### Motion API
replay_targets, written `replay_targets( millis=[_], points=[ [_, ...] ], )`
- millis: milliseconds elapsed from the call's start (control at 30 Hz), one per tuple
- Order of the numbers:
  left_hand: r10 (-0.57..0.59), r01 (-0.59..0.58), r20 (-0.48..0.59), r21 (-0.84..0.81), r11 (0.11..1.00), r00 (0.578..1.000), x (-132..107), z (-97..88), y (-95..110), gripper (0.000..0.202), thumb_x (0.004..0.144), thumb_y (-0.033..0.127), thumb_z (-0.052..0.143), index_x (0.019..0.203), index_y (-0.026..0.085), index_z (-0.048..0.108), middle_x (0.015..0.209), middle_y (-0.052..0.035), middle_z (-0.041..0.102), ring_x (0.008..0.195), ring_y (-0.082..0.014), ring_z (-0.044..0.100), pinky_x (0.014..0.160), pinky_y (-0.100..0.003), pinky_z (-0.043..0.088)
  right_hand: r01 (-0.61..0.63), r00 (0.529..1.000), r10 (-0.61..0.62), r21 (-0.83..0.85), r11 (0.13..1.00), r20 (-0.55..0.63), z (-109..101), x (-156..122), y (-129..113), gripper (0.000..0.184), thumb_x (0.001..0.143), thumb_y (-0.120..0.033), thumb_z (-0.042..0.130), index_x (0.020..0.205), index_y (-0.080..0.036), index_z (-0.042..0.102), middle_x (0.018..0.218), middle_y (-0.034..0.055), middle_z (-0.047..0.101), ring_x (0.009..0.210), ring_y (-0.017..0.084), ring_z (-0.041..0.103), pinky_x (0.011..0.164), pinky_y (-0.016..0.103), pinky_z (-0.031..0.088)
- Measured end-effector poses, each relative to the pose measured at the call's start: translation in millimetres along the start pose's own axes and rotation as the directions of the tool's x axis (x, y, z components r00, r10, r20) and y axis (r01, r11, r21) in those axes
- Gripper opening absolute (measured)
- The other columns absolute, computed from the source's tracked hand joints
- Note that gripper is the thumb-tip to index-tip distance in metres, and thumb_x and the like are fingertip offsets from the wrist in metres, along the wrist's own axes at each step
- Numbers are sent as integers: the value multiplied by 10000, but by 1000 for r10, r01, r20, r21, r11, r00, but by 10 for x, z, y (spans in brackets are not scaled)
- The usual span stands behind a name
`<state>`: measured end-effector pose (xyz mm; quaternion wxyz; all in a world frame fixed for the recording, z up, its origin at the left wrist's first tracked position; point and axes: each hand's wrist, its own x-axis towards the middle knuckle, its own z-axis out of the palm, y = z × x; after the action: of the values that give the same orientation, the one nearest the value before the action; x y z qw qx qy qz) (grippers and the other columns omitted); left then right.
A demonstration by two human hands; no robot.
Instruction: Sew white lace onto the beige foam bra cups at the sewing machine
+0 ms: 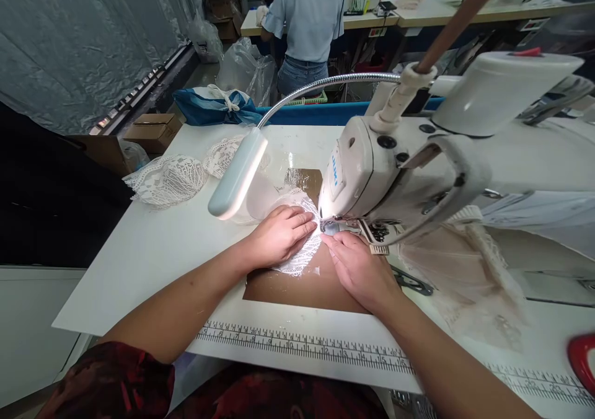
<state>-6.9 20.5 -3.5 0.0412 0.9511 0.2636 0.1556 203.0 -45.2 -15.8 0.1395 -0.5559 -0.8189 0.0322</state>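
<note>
A white lace piece [300, 263] lies under the needle area of a white sewing machine [356, 171], on a brown sheet [283, 292]. My left hand [283, 233] rests flat on the lace, fingers stretched out toward the presser foot, left of the needle. Close by the presser foot, my right hand [360, 267] has its fingers pressed together at the lace's right edge. The fingertips' exact grip is partly hidden. A slim lamp [239, 171] on a bent metal neck lights the spot.
More white lace pieces [167, 180] lie at the left of the white table [153, 245]. Beige sheer fabric [465, 270] and dark thread snips [413, 281] are right of my right hand. A printed ruler [297, 344] runs along the front edge. A person [309, 22] stands beyond.
</note>
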Motion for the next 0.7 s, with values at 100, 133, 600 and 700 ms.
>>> replay_targets(
  millis=[100,133,600,700],
  points=[
    [44,-44,36,9,999,998,-27,-26,9,333,949,291,432,1202,138,586,1269,-140,580,1147,-286,496,962,-454,415,-14,1000,14,9,1000,-19,-2,-14,16,396,885,-176,423,1198,-256,652,947,78,686,878,208,600,745,293,477],
    [63,-63,46,4,998,997,-36,-33,14,334,946,298,438,1200,141,587,1288,-139,567,1159,-288,487,970,-457,408,-16,1000,16,12,1000,-22,-5,-18,20,397,884,-176,423,1198,-260,651,949,76,685,875,208,601,739,295,478],
    [106,-99,91,-75,992,990,-35,-39,103,365,958,289,410,1250,128,559,1292,-116,587,1159,-251,517,963,-407,390,-8,999,11,-52,999,53,-61,-1,-57,361,889,-164,428,1162,-216,659,935,75,692,896,212,613,641,282,419],
    [50,-46,83,-51,998,995,-18,-29,148,361,951,293,421,1224,117,577,1288,-109,592,1145,-258,515,958,-408,391,-20,998,24,-61,998,60,-56,-3,-66,365,900,-170,418,1184,-203,645,895,80,692,880,209,617,665,285,422]
  ],
)
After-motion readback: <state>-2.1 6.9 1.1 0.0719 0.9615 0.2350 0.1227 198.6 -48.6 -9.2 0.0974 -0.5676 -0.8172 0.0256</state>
